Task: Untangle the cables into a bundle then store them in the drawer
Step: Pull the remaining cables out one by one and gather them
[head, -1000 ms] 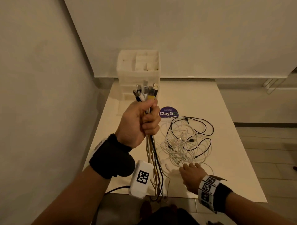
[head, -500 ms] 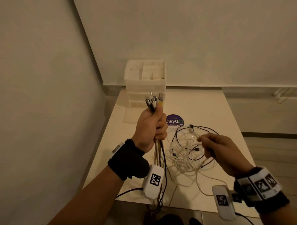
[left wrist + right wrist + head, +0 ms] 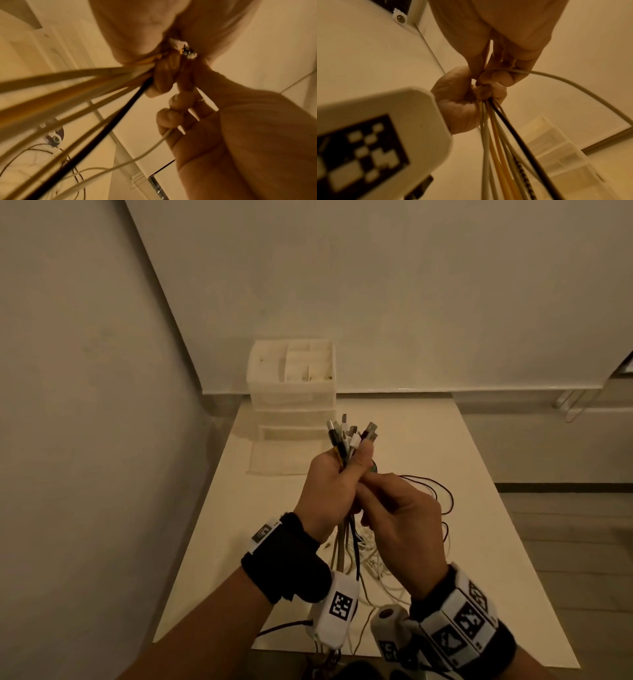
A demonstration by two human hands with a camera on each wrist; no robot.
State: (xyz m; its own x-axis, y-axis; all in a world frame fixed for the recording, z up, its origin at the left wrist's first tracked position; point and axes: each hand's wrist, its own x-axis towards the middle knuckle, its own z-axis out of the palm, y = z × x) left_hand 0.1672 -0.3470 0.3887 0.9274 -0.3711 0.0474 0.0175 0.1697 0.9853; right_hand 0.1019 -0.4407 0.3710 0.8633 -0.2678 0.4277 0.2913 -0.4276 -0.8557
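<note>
My left hand (image 3: 342,474) grips an upright bundle of cables (image 3: 349,436), whose plugs fan out above my fist while the cords hang down past my wrist. My right hand (image 3: 373,487) is pressed against the left one and pinches one white cable (image 3: 565,81) that trails away from it. In the left wrist view the bundle (image 3: 85,86) runs to the lower left, and the white cable (image 3: 154,147) passes through my curled right fingers (image 3: 171,108). More tangled white and black cables (image 3: 431,498) lie on the table behind my hands.
A white plastic drawer unit (image 3: 291,398) stands at the table's far left against the wall, and its lowest drawer looks pulled out. The white table (image 3: 479,474) ends at a wall on the left. Floor lies beyond its right edge.
My right hand has risen from the tangle on the table to my left hand, bringing a white cable with it. The left hand still holds the bundle.
</note>
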